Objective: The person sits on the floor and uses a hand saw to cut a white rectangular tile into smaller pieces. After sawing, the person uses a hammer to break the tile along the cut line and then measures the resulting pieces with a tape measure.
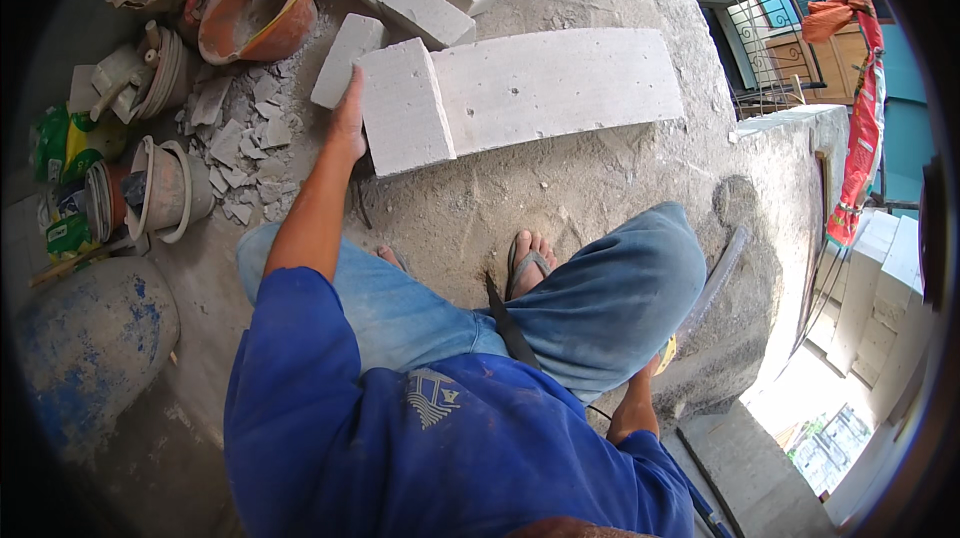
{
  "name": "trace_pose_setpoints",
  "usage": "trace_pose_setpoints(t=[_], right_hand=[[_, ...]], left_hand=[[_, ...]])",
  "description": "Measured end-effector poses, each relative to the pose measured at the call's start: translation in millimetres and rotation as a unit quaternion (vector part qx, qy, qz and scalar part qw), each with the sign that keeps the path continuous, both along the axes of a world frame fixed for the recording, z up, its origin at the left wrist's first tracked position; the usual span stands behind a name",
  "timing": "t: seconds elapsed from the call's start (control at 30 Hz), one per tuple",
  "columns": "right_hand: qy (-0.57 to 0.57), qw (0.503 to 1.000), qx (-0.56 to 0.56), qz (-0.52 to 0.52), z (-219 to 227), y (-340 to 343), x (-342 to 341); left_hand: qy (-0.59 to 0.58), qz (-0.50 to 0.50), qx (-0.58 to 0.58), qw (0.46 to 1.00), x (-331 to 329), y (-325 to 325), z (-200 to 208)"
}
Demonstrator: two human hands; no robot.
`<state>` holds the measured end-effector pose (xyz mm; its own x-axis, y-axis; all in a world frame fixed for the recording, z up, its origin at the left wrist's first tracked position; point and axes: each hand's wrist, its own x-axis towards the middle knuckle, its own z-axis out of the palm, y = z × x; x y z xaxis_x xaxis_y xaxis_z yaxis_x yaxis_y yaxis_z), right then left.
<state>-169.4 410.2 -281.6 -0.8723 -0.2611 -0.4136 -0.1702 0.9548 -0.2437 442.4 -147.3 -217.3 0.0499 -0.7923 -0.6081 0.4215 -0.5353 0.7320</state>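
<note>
A long pale concrete block [565, 83] lies across the ground before me, its surface pitted with small holes. At its left end sits a shorter block [405, 108]. My left hand [348, 126] rests against the shorter block's left edge, its fingers stretched along the side. Down at my right, beside my knee, my right hand [637, 400] is closed at the yellow handle [666, 352] of a hand saw. Its pale blade [716, 281] points away from me; my leg partly hides hand and handle.
Several loose blocks [430, 10] lie beyond the left end. Broken chunks [240, 153] are heaped at the left, near an orange bucket [258, 8] and stacked pails [165, 188]. A blue-stained basin [100, 348] stands nearer. A low wall [800, 168] bounds the right side.
</note>
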Motion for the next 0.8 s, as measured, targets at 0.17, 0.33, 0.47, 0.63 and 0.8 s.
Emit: trace_pose_setpoints(t=[0.17, 0.33, 0.47, 0.63, 0.8], right_hand=[[0.015, 0.997, 0.059, -0.042, -21.0, 20.1, -39.9], [0.063, 0.994, 0.056, -0.067, 26.3, -39.8, 7.6], [0.038, 0.983, -0.156, -0.083, 45.8, -49.5, 10.2], [-0.039, 0.928, -0.317, -0.191, 144.6, -132.2, 39.8], [-0.141, 0.831, -0.525, -0.117, 276.2, -217.5, 56.1]], left_hand=[[-0.028, -0.043, -0.041, 0.998, -4.8, -0.7, -10.0], [-0.082, -0.018, -0.078, 0.993, -5.8, 3.5, 14.0], [-0.157, 0.033, -0.151, 0.975, -18.5, -8.9, 14.3], [-0.225, 0.024, -0.161, 0.961, 5.1, -27.7, -8.9], [-0.181, 0.026, -0.08, 0.98, -8.0, -30.0, 4.7]])
